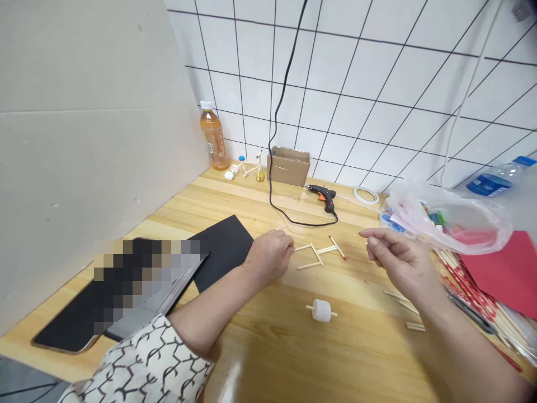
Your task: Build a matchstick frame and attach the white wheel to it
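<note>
My left hand (272, 254) is closed at the end of a flat frame of pale wooden sticks (327, 250), its fingertips pinching one stick. The frame has a three-sided part joined to a crosspiece with red ends. My right hand (396, 257) hovers to the right of the frame, its index finger stretched out and thumb apart, with nothing clearly seen in it. Below the frame lies a white cylinder (321, 310) with a thin stick through it. Loose short sticks (415, 327) lie beneath my right wrist.
A black glue gun (329, 197) trails its cord behind the frame. Along the wall stand a cardboard box (288, 168), a small stick model (251, 168) and a drink bottle (213, 137). Black paper (226, 246) and a phone (67, 324) lie left; a plastic bag (457, 215) and red paper (507, 274) right.
</note>
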Demonstrator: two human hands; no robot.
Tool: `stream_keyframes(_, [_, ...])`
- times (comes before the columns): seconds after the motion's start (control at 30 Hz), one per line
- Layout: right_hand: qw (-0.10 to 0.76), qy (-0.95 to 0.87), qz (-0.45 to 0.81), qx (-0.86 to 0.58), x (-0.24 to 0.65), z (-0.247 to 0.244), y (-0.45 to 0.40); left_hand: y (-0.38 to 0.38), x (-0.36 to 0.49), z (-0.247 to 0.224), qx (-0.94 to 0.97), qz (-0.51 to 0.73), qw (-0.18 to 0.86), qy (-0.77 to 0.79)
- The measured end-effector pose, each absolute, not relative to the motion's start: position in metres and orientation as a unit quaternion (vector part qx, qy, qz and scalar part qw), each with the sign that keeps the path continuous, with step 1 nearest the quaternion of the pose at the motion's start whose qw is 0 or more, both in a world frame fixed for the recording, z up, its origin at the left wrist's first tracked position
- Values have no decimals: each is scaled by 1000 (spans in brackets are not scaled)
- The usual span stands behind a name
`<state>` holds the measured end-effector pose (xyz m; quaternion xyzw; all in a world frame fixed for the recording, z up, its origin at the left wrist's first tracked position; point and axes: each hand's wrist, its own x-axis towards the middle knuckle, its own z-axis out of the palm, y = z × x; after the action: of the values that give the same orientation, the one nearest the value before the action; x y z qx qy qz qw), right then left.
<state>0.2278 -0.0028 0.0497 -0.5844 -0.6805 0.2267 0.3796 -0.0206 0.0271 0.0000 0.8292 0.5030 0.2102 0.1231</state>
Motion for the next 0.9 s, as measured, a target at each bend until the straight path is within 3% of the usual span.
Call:
stream_keyframes(0.27, [139, -734, 97, -658, 240, 18, -9, 28, -22, 0, 840, 181, 104, 501])
stream_keyframes(0.9, [27, -706, 64, -704, 241, -4, -23, 28, -23, -1, 839, 172, 64, 512])
